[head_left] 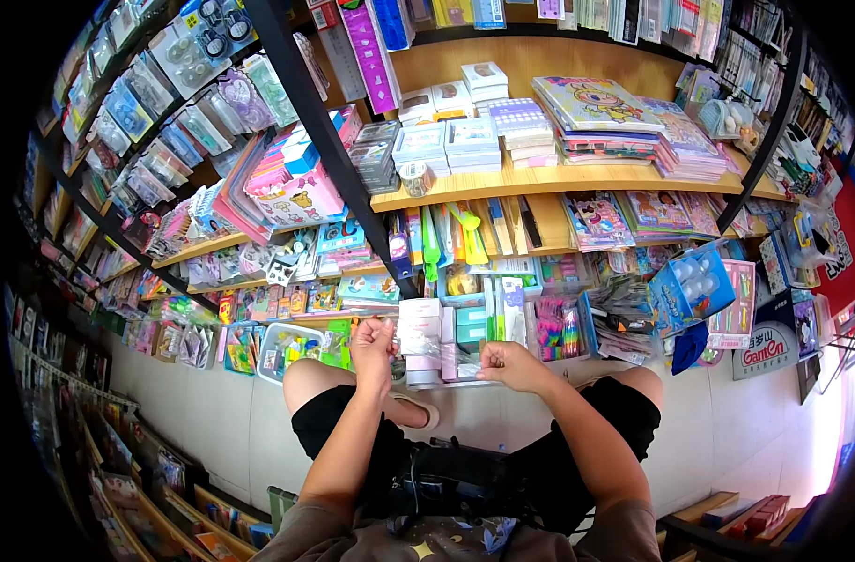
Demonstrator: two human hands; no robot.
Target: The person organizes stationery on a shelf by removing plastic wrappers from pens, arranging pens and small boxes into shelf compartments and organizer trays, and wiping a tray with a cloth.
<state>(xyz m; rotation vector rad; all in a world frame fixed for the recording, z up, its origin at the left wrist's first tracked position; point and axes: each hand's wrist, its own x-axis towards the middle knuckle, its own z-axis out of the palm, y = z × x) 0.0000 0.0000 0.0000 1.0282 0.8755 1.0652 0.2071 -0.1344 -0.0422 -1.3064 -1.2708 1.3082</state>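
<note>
A container [426,378] between my knees holds pale pink and white small boxes [420,323], with mint-green boxes [471,323] beside them. Clear plastic wrapping [422,347] shines over the front of the pink boxes. My left hand [373,354] is at the container's left side, fingers curled together in a pinch. On the right side, my right hand [514,365] is closed too, thumb and fingertips together by a pale plastic packet [468,366]. Whatever either hand pinches is too small or hidden to name.
Wooden shelves [577,178] with stacked books [596,105] and boxed goods stand ahead. A black post [326,131] rises left of centre. A white basket [270,360] is at the left, colourful pens [560,328] and a blue box [692,286] at the right. More shelving is behind me.
</note>
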